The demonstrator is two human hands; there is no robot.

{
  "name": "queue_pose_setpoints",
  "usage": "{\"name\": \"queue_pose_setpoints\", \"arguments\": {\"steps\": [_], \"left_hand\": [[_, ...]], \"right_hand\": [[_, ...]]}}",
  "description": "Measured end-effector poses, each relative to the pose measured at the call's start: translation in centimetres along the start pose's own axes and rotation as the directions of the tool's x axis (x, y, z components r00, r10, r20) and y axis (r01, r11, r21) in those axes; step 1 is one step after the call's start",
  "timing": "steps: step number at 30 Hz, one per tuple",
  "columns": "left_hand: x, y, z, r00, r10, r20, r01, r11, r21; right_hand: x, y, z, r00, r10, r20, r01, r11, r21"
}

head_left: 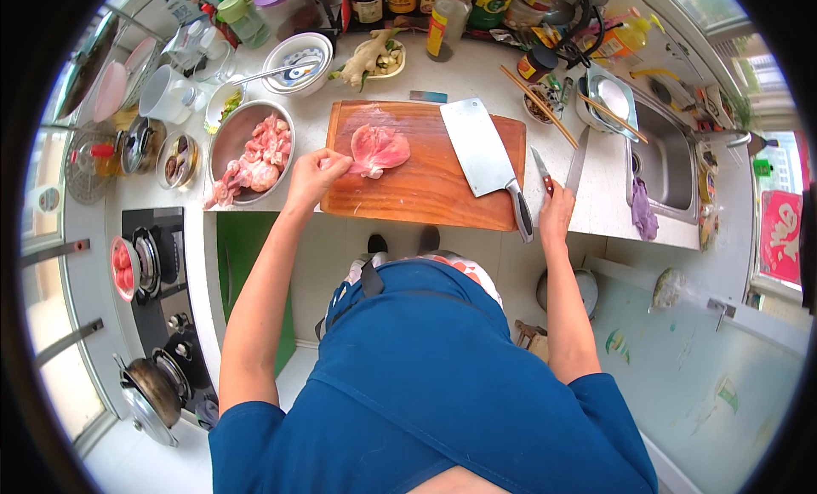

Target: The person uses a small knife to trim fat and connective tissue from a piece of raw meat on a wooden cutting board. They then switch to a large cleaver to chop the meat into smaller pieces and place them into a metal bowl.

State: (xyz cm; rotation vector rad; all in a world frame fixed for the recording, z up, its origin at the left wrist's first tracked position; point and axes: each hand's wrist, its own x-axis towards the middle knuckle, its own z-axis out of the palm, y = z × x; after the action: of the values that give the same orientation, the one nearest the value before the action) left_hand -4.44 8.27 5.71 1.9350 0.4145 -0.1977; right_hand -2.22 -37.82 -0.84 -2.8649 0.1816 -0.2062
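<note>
My left hand [315, 177] pinches the narrow end of a raw piece of meat [380, 150], perhaps a poultry leg. Its wide, fleshy part lies on the wooden cutting board [408, 197]. Right of the board, my right hand [558, 208] has its fingers on the brown handle of a small paring knife [542, 167], whose blade points away from me. A longer knife blade [578, 162] lies along the other side of that hand; its handle is hidden. A cleaver [479, 149] rests on the board's right part, its black-and-silver handle over the near edge. Left of the board, a steel bowl [220, 136] holds more raw meat.
Behind the board stand ginger [367, 60], a stack of bowls [299, 89] and a glass jar [447, 25]. Chopsticks [539, 106] lie across a small bowl at right, near the sink [670, 168]. A gas stove [172, 290] is at left. The counter's front edge is close to me.
</note>
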Motion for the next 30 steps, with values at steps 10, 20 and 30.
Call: {"name": "queue_pose_setpoints", "arguments": {"steps": [10, 20, 30], "left_hand": [[-1.1, 0.5, 1.8, 0.958, 0.195, -0.210, -0.129, 0.947, 0.293], [1.9, -1.3, 0.6, 0.993, 0.066, -0.096, -0.050, 0.986, 0.161], [0.3, -4.1, 3.3, 0.956, -0.049, -0.291, 0.045, 0.999, -0.021]], "right_hand": [[-1.0, -6.2, -2.9, 0.952, -0.239, 0.190, 0.180, 0.942, 0.282], [2.5, -5.7, -6.3, 0.798, -0.296, 0.525, -0.169, 0.727, 0.666], [-0.3, -14.2, -6.8, 0.667, -0.691, 0.279, 0.540, 0.706, 0.458]]}}
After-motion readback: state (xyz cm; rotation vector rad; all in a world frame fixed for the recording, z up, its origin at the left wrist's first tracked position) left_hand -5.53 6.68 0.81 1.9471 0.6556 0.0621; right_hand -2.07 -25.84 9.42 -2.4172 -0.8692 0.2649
